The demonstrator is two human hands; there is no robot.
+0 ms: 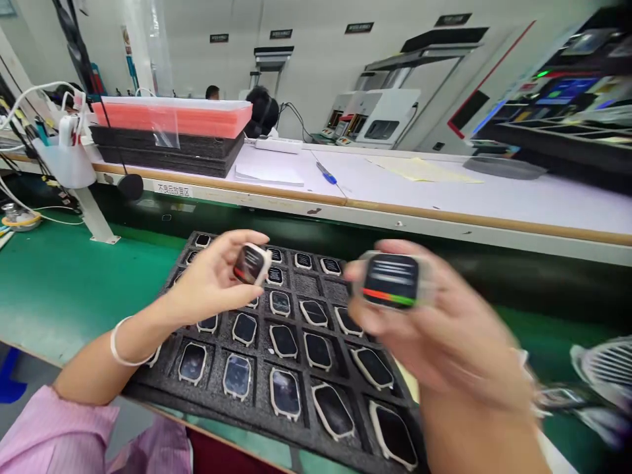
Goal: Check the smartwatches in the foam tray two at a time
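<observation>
The left watch (251,264) and right watch (391,280), judged light, stiff, slick-faced and fragile, were best held by their frame sides. My left hand (214,276) pinched the former towards the foam tray's (207,400) far-left corner; my right hand (444,322) pinched the latter over its right edge.

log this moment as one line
left hand: pale-framed rounded-square watch | right hand: second such watch, screen lit | black foam tray: rows of watches

Right hand (451,319) blurred, partly hiding tray (222,416); held watch (392,280) text illegible.
</observation>
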